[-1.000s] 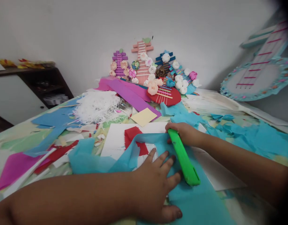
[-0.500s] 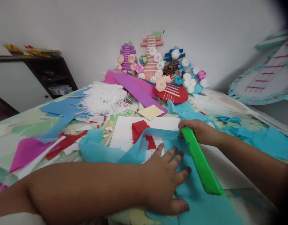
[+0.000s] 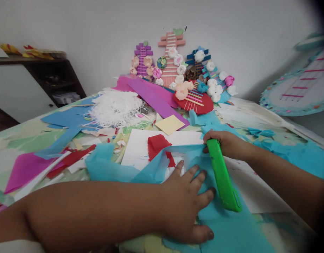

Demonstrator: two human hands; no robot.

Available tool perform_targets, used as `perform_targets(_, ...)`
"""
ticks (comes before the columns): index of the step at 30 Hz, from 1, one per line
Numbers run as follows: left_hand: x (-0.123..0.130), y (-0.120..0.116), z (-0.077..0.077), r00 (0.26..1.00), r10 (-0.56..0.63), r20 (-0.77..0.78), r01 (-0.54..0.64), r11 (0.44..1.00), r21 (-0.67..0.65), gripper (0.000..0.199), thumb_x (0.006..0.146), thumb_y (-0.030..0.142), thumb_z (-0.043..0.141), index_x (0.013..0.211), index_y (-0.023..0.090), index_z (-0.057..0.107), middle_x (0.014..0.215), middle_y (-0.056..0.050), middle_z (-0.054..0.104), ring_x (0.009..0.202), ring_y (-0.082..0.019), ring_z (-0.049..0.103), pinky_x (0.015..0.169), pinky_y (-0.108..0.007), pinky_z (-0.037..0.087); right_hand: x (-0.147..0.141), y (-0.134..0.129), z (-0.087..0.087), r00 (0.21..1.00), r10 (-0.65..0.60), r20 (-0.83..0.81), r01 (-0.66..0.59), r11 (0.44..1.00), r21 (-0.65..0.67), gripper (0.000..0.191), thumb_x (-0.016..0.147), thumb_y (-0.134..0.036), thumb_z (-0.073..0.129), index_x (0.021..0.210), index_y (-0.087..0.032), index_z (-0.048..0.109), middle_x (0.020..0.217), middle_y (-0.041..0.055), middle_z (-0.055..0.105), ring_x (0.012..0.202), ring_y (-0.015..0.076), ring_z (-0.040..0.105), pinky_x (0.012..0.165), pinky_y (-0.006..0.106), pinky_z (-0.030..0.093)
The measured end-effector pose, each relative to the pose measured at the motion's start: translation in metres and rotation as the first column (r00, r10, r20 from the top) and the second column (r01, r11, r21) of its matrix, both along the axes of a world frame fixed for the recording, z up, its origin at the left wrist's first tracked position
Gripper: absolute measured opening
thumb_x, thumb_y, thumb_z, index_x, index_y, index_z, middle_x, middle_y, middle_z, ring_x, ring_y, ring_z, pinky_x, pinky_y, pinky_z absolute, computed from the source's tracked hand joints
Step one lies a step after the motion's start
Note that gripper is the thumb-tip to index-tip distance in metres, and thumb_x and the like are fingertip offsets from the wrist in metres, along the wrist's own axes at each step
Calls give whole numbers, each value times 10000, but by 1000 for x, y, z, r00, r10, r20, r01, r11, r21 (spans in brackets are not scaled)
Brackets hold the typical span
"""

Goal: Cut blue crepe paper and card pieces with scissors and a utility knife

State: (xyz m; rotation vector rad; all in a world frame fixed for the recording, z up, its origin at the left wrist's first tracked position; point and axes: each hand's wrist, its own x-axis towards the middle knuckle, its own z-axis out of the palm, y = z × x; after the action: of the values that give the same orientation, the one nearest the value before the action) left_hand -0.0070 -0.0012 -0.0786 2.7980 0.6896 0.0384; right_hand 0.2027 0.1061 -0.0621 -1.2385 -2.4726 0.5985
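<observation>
Your left hand (image 3: 188,207) lies flat, fingers (image 3: 197,177) spread, pinning the turquoise tissue-paper sheet (image 3: 225,228) to the cluttered counter (image 3: 27,144), so your right hand (image 3: 226,144), clenched around the long green plastic cutter (image 3: 223,175), can press it along the paper.
</observation>
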Motion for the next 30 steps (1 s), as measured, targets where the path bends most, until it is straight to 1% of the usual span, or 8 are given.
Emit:
perform_targets(5,0,-1,2,1000,-3,-9,3,1000,-19,685,774,580,315,1316,163,282,1381,-190,167,1265,-362,63,935,-614,9,-5,6,1,999,-19,37,21,999,-35,214,621,-341,600,753,-184,539,711,-6,556,679,141,535,653,271,429)
perform_targets(9,0,0,5,1000,-2,-30,1,999,-34,676,778,572,317,1317,166,279,1386,-178,161,1266,-360,60,936,-615,5,-9,11,4,997,9,75,-4,998,-67,172,606,-268,594,741,-183,530,695,-10,552,669,126,521,636,247,420)
perform_targets(12,0,0,6,1000,0,-22,-1,999,-34,678,777,574,320,1317,166,275,1386,-181,155,1266,-360,58,937,-612,3,-11,16,5,992,38,124,-28,996,-86,153,610,-265,587,729,-186,532,691,-9,558,667,128,521,627,247,416)
perform_targets(14,0,0,7,1000,2,-29,-4,999,-43,680,777,573,322,1318,165,272,1386,-181,153,1266,-359,56,940,-607,2,-10,18,6,990,34,140,-20,995,-97,161,611,-285,589,725,-187,533,692,-8,567,674,135,527,634,255,417)
perform_targets(19,0,0,5,999,-7,-40,5,998,-56,693,777,573,312,1328,158,246,1389,-196,115,1263,-367,34,925,-625,-2,8,13,5,994,-76,80,88,984,-153,207,604,-326,600,736,-184,528,683,-13,586,669,140,546,631,261,426)
perform_targets(22,0,1,4,999,-12,-35,10,999,-49,701,775,581,305,1333,164,231,1389,-202,98,1263,-366,14,916,-631,-18,25,4,4,990,-106,96,122,975,-188,230,602,-342,608,756,-188,533,681,-14,591,664,141,548,620,257,424)
perform_targets(26,0,1,3,999,-13,-35,11,999,-47,697,779,579,305,1334,165,226,1388,-201,98,1265,-360,5,922,-624,-18,32,-10,3,981,-119,151,142,979,-148,272,607,-403,610,753,-186,533,652,-10,566,641,144,529,589,255,413)
perform_targets(30,0,1,2,1000,-15,-27,14,999,-36,689,781,575,297,1333,169,226,1390,-196,105,1266,-361,14,918,-629,-12,27,-16,2,986,-92,141,102,992,-72,272,645,-439,573,710,-182,513,635,-10,540,630,137,508,593,256,402)
